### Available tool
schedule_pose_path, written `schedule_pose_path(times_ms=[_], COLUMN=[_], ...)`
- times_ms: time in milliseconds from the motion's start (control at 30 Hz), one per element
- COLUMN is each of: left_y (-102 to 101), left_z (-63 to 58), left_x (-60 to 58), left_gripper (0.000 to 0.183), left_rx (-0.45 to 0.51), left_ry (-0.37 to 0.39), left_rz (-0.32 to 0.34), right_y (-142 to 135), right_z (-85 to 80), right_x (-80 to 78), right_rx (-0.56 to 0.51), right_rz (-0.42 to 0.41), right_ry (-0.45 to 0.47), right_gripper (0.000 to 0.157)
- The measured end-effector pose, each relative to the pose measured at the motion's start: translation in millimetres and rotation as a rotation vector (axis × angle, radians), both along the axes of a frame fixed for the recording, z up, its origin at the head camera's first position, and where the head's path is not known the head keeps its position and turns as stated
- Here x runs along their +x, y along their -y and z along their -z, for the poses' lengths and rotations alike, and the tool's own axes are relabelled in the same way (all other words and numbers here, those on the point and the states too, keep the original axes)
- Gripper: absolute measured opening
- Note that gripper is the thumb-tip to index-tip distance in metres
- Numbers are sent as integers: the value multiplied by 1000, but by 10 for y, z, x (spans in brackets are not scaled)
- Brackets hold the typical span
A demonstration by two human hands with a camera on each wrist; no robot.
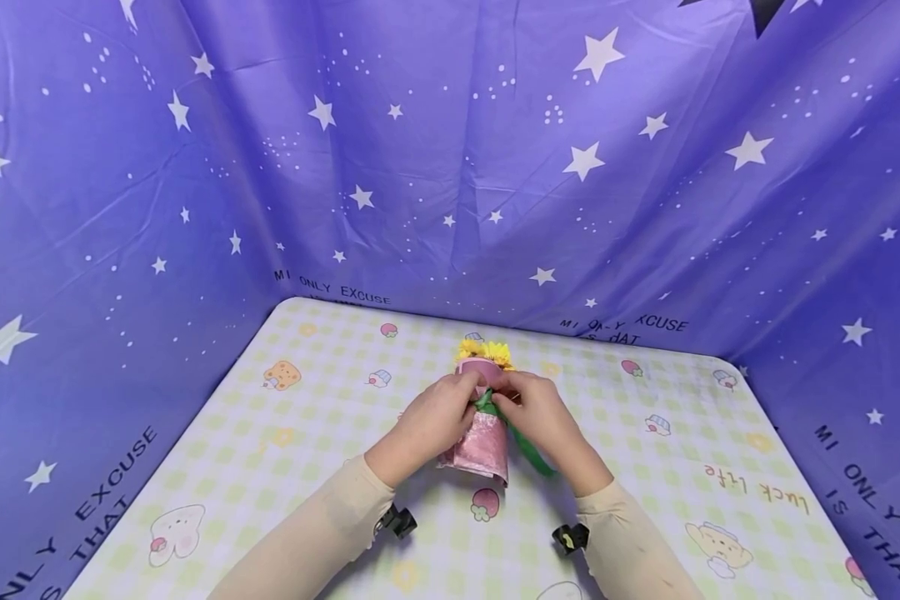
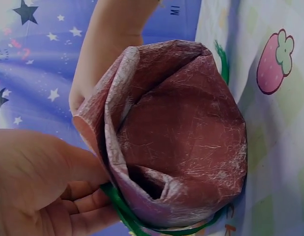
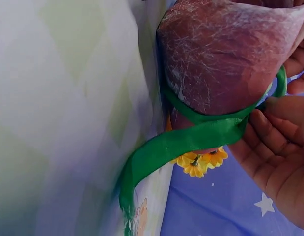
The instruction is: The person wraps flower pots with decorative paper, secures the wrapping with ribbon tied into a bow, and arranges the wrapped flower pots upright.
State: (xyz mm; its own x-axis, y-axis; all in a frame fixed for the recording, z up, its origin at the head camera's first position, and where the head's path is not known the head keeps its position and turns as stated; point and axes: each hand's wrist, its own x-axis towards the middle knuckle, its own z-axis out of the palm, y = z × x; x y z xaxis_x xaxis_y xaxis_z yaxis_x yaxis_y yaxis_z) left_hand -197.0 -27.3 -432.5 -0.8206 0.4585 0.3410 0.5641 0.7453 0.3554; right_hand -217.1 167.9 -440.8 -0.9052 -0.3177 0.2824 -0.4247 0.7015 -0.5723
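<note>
A bouquet wrapped in crinkled pink paper [image 1: 478, 450] lies on the table, its yellow flowers [image 1: 497, 354] pointing away from me. Green ribbon [image 3: 196, 137] runs round the wrapper's narrow middle, and one loose tail with a frayed end hangs down on the right side. From the left, my left hand [image 1: 437, 412] pinches the ribbon against the wrapper with thumb and fingers. My right hand [image 1: 543, 414] pinches the ribbon between thumb and forefinger close to the left fingertips. The left wrist view looks into the wrapper's wide, folded open end [image 2: 176, 132].
A pale green checked tablecloth [image 1: 330, 417] with printed strawberries and cartoon figures covers the table. Purple curtains [image 1: 435, 167] with white stars stand along the back and both sides. Black wrist camera mounts [image 1: 570, 537] sit under the sleeves.
</note>
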Motion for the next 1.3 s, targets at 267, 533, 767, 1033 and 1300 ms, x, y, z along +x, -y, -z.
schedule_pose_path(times_ms=[267,533,767,1033,1300], left_y=[-10,-29,-35,-41,-37], left_z=[24,26,24,16,37], left_x=[-1,20,19,9,-3], left_gripper=[15,14,17,9,5], left_rx=[9,-10,7,-28,-37], left_ry=[-32,-57,-55,-59,-69], left_rz=[-24,-36,-40,-42,-70], right_y=[-36,3,26,29,31], right_z=[17,14,-11,-48,-86], right_x=[81,110,87,18,-42], right_rx=[32,71,57,39,73], right_rz=[-85,-108,-101,-160,-244], right_ry=[-14,-77,6,99,111], right_gripper=[17,7,7,10,23])
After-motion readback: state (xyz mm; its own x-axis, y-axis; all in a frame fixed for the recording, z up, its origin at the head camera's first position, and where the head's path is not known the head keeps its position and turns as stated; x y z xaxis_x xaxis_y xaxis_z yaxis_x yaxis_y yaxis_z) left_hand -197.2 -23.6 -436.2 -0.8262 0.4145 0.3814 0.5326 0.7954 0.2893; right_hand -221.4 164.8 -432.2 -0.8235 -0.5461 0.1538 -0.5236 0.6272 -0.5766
